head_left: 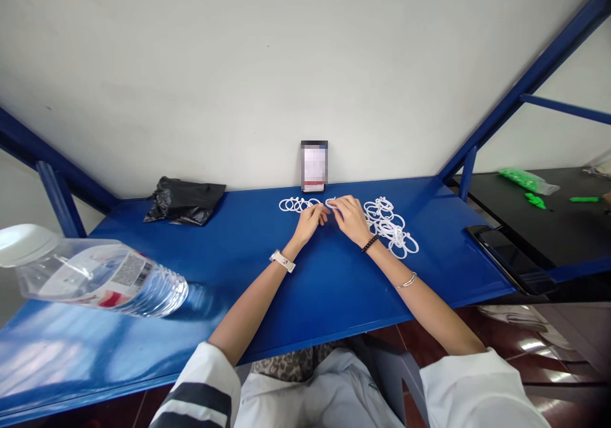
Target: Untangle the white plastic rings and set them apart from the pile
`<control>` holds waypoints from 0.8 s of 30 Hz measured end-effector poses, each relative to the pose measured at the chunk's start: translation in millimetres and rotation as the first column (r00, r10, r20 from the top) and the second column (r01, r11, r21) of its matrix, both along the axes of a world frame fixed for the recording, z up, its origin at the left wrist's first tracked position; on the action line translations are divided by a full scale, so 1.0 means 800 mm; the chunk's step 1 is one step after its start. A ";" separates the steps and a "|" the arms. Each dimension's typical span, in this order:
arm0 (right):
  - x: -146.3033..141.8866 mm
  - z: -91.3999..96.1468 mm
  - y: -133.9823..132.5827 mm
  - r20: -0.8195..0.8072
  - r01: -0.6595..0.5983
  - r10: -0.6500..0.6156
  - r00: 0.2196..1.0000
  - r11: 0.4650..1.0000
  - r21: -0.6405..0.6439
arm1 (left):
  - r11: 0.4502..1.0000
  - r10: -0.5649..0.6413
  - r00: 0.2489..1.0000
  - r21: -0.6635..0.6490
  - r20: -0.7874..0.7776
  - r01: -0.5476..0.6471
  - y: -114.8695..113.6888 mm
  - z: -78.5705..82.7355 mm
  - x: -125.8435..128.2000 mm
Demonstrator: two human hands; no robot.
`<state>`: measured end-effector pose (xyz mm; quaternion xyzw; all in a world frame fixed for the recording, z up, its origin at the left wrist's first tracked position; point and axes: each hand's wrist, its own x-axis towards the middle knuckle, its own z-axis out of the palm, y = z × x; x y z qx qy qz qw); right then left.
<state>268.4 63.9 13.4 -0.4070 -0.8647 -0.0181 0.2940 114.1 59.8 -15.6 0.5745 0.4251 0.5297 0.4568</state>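
Observation:
My left hand [311, 220] and my right hand [350, 217] meet at the back of the blue table [267, 288], fingers pinched together on a small white plastic ring [330, 203] between them. A short row of linked white rings [296, 205] lies just left of my hands. A loose pile of white rings [391, 227] lies to the right of my right hand. I wear a watch on the left wrist and bracelets on the right arm.
A small stand-up card [314, 166] leans on the wall behind the rings. A black plastic bag [185, 200] lies at the back left. A clear water bottle [95, 276] lies on its side at the left. A dark phone [508, 256] rests at the right edge.

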 end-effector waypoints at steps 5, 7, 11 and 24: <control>-0.013 -0.005 -0.011 -0.134 -0.189 0.178 0.975 0.979 -0.075 | 0.999 0.041 0.999 0.034 -0.001 -0.041 0.001 -0.001 -0.001; -0.016 -0.008 -0.012 -0.190 -0.210 0.188 0.964 0.973 -0.101 | 0.998 0.044 0.999 0.041 -0.013 -0.044 0.002 -0.002 -0.002; -0.020 -0.011 -0.014 -0.296 -0.202 0.158 0.942 0.972 -0.123 | 0.998 0.044 0.999 0.056 -0.025 -0.042 0.004 -0.005 -0.004; -0.019 -0.042 0.007 -0.723 -0.209 -0.262 0.639 0.846 -0.491 | 0.995 0.042 0.999 0.088 -0.035 -0.038 -0.001 0.003 -0.003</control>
